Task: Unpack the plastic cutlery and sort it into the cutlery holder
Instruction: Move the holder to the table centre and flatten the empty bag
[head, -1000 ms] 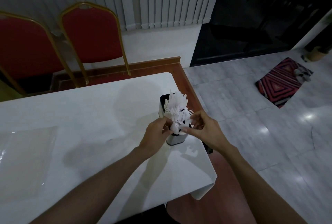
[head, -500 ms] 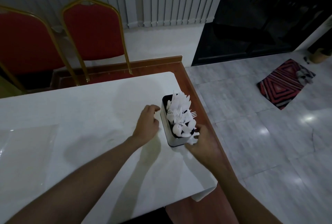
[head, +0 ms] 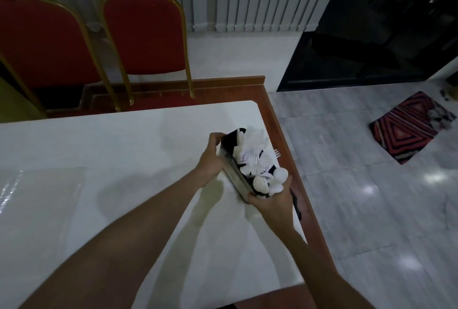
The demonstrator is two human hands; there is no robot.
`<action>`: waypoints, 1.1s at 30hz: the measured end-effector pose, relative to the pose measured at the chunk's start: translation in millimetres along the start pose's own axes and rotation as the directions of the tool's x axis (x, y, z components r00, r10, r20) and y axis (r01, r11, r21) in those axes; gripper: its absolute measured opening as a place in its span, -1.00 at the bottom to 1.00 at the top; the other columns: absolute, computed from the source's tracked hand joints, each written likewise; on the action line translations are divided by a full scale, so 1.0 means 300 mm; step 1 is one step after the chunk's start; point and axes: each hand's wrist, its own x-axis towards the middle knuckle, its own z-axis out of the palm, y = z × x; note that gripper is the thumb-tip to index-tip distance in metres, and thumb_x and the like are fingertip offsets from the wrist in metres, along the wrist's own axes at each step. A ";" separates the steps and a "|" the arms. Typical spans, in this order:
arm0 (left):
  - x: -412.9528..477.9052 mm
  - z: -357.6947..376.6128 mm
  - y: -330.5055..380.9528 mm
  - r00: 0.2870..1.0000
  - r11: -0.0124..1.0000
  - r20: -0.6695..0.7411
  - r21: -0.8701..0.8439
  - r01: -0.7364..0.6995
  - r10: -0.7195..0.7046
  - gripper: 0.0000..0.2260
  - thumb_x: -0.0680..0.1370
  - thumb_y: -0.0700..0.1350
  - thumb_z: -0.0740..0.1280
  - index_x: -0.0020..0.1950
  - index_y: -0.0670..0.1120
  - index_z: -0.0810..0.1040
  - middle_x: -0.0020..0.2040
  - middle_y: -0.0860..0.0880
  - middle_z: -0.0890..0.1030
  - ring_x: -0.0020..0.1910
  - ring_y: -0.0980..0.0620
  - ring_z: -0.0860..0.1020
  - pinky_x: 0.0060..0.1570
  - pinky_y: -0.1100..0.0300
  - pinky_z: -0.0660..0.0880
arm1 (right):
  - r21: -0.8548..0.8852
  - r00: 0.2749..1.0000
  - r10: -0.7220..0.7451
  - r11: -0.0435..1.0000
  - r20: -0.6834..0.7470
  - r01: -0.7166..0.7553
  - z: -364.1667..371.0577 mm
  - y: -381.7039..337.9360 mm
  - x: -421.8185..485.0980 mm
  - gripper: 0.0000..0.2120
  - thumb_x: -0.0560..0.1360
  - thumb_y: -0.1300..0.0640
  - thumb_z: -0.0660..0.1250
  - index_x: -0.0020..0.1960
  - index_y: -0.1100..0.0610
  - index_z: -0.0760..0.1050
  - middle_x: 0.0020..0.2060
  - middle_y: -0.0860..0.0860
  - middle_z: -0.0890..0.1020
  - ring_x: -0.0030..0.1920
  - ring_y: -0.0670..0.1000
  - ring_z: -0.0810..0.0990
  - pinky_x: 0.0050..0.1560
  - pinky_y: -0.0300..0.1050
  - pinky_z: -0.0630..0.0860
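Head view: cutlery holder [head: 235,177], packed with white plastic cutlery [head: 257,160], stands near the white table [head: 124,150]'s right edge. Left hand [head: 210,157] grips its far-left side, fingers curled; right hand [head: 272,201] clasps its near end, both forearms extended.

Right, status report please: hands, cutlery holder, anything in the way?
Left hand grips holder's far end, right hand its near end. Cutlery holder full of white cutlery, near the table edge. Nothing blocking.
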 end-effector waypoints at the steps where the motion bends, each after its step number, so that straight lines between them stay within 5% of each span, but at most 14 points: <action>1: -0.009 -0.035 -0.012 0.998 0.998 -0.059 -0.058 -0.013 0.010 -0.52 0.45 -0.43 0.16 0.27 -0.02 0.26 0.27 0.00 0.42 0.17 -0.03 0.44 0.02 0.14 0.36 | 0.004 0.998 -0.023 1.000 0.055 0.023 0.003 -0.040 0.023 -0.27 0.13 0.09 0.58 0.11 -0.06 0.18 -0.10 -0.02 0.55 -0.14 -0.04 0.60 -0.23 -0.10 0.53; 4: -0.027 -0.141 -0.035 0.970 0.977 -0.244 -0.208 -0.051 -0.001 -0.60 0.52 -0.39 0.21 0.22 0.01 0.27 0.23 -0.01 0.46 0.03 0.09 0.51 -0.04 0.13 0.45 | -0.019 0.967 -0.089 0.995 0.241 0.096 0.038 -0.162 0.113 -0.28 0.19 0.22 0.56 0.08 -0.10 0.14 -0.12 0.00 0.57 -0.18 -0.02 0.61 -0.31 -0.20 0.50; 7: -0.058 -0.289 -0.084 0.914 0.966 -0.404 -0.251 -0.070 -0.038 -0.64 0.55 -0.32 0.27 0.18 0.07 0.30 0.24 -0.01 0.48 0.04 0.20 0.51 0.09 0.05 0.49 | -0.036 0.900 -0.162 0.981 0.404 0.193 0.146 -0.274 0.198 -0.30 0.24 0.23 0.55 0.19 -0.04 0.21 0.02 -0.03 0.53 -0.04 -0.04 0.56 -0.10 -0.13 0.52; 11: -0.113 -0.467 -0.157 0.845 0.974 -0.524 -0.224 -0.013 -0.110 -0.54 0.46 -0.42 0.18 0.16 0.11 0.31 0.21 0.00 0.47 0.11 -0.01 0.51 0.15 -0.21 0.50 | 0.026 0.824 -0.223 0.969 0.521 0.246 0.330 -0.369 0.271 -0.28 0.24 0.29 0.56 0.28 0.00 0.32 0.07 -0.09 0.55 0.09 0.01 0.55 0.12 -0.09 0.53; 14: -0.124 -0.537 -0.175 0.826 0.977 -0.550 -0.215 0.003 -0.123 -0.55 0.44 -0.40 0.22 0.14 0.09 0.31 0.19 0.02 0.45 0.18 -0.02 0.46 0.20 -0.19 0.47 | 0.031 0.793 -0.229 0.966 0.565 0.256 0.429 -0.407 0.297 -0.29 0.25 0.36 0.53 0.32 0.09 0.35 0.10 -0.04 0.55 0.10 0.01 0.52 0.11 -0.12 0.50; 18: -0.126 -0.583 -0.200 0.829 0.972 -0.542 -0.235 0.010 -0.139 -0.57 0.43 -0.40 0.28 0.14 0.01 0.29 0.19 -0.02 0.44 0.18 -0.03 0.44 0.25 -0.16 0.44 | 0.008 0.784 -0.218 0.965 0.581 0.263 0.511 -0.429 0.326 -0.37 0.29 0.40 0.45 0.29 0.11 0.36 0.10 0.03 0.55 0.05 0.02 0.51 0.15 0.03 0.51; 24: -0.127 -0.598 -0.234 0.845 0.981 -0.523 -0.193 0.010 -0.112 -0.58 0.46 -0.31 0.36 0.19 -0.03 0.27 0.19 -0.01 0.44 0.14 0.02 0.44 0.21 0.00 0.46 | 0.053 0.779 -0.219 0.971 0.588 0.233 0.548 -0.439 0.341 -0.36 0.32 0.47 0.36 0.32 0.08 0.37 0.13 -0.02 0.53 0.11 0.00 0.50 0.13 -0.12 0.48; 33: -0.150 -0.618 -0.286 0.849 0.994 -0.517 -0.080 0.077 -0.107 -0.67 0.55 -0.26 0.29 0.27 -0.17 0.31 0.19 -0.01 0.45 0.15 0.01 0.46 0.12 0.16 0.43 | -0.014 0.881 -0.095 0.993 0.463 0.114 0.587 -0.408 0.248 -0.27 0.37 0.40 0.39 0.43 0.08 0.18 0.07 -0.04 0.51 0.04 0.03 0.52 0.03 -0.08 0.54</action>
